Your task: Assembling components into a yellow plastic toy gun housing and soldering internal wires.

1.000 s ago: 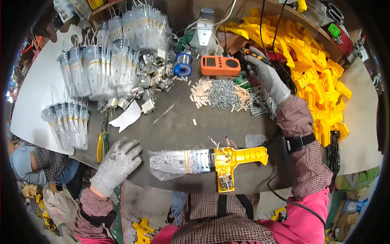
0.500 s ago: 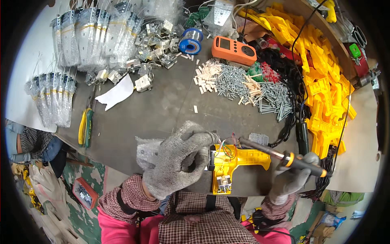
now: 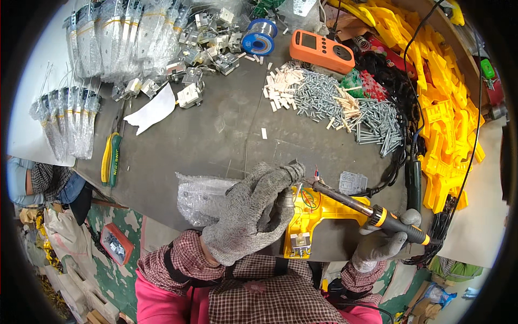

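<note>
My left hand, in a grey knit glove, pinches thumb and fingers together above a yellow plastic housing. What lies in the pinch is too small to make out. In my right hand, also gloved, is a soldering iron, its shaft slanting up and left. The iron's tip reaches thin coloured wires close to my left fingertips; contact is unclear. A metal block with a white part sits in the housing's lower end. Beside my left hand lies a clear bubble-wrap packet.
Screws and small pale pieces lie beyond my hands, below an orange meter and a solder spool. Yellow housings are heaped right, near black cables. Pliers lie left; a grey flat plate is behind the iron.
The view has shifted slightly. The soldering iron's tip has come closer to my left fingertips, and its shaft now crosses over the housing. My left hand stays pinched.
</note>
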### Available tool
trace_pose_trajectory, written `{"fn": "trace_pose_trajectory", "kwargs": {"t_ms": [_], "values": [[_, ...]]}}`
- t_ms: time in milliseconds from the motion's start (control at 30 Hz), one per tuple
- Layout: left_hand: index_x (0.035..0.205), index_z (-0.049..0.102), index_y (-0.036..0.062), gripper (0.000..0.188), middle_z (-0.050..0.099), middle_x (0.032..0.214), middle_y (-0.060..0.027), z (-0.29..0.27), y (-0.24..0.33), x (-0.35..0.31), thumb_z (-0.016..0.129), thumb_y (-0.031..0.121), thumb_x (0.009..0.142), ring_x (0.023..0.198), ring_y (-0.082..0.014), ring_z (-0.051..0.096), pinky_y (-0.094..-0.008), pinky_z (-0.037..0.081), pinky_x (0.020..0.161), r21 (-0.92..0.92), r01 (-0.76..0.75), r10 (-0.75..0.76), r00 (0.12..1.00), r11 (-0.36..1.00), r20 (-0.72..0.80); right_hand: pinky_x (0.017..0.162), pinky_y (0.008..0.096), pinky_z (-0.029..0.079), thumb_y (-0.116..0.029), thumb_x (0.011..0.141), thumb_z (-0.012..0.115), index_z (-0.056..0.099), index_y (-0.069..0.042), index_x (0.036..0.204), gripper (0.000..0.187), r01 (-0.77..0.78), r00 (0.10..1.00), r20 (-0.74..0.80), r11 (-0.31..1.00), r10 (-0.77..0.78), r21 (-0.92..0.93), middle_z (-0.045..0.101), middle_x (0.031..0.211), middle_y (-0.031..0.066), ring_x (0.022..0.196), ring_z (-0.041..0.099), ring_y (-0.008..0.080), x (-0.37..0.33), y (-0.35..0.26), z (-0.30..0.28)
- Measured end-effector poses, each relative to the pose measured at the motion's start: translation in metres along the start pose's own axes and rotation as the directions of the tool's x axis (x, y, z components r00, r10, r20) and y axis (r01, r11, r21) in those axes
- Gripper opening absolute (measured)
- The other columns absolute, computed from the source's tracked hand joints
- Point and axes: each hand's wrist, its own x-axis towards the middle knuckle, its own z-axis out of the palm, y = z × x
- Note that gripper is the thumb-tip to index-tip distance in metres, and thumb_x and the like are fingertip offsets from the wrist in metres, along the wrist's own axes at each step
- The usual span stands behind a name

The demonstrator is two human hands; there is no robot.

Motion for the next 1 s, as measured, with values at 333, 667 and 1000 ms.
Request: {"fn": "trace_pose_trajectory", "kwargs": {"t_ms": [333,667,1000], "values": [[0.122,0.057,-0.0035,0.043,0.062,0.101,-0.0154,0.002,-0.002,0.004,0.066,-0.013,0.082,0.086,-0.0257,0.066,-0.0319,0.054,0.072,0.043,-0.012,0.014,0.999,0.999,-0.038,0.047,0.0359,0.056,-0.034,0.092,0.067,0.037,-0.002,0.109,0.047,-0.02,0.999,0.032,0.999,0.019,0.044,0.058,0.065,0.0119,0.048,0.063,0.0256,0.0,0.003,-0.006],[0.124,0.057,-0.0022,0.043,0.062,0.101,-0.0144,0.005,-0.001,0.003,0.066,-0.013,0.083,0.083,-0.0238,0.065,-0.0309,0.053,0.07,-0.004,0.029,-0.029,1.0,1.0,-0.002,0.045,0.0373,0.058,-0.034,0.091,0.068,0.034,0.0,0.107,0.05,0.047,0.997,-0.06,0.999,-0.048,-0.008,0.047,0.086,0.0084,0.045,0.06,0.0237,-0.001,0.002,0.0],[0.128,0.055,-0.0018,0.044,0.062,0.103,-0.0143,0.006,-0.004,0.002,0.065,-0.011,0.086,0.088,-0.0235,0.065,-0.031,0.053,0.075,0.025,0.052,-0.053,0.998,0.998,0.033,0.045,0.0381,0.058,-0.03,0.091,0.068,0.035,0.0,0.107,0.047,0.09,0.996,-0.012,0.995,-0.091,-0.032,0.047,0.09,0.0088,0.046,0.06,0.0238,0.0,0.001,0.002]]}}
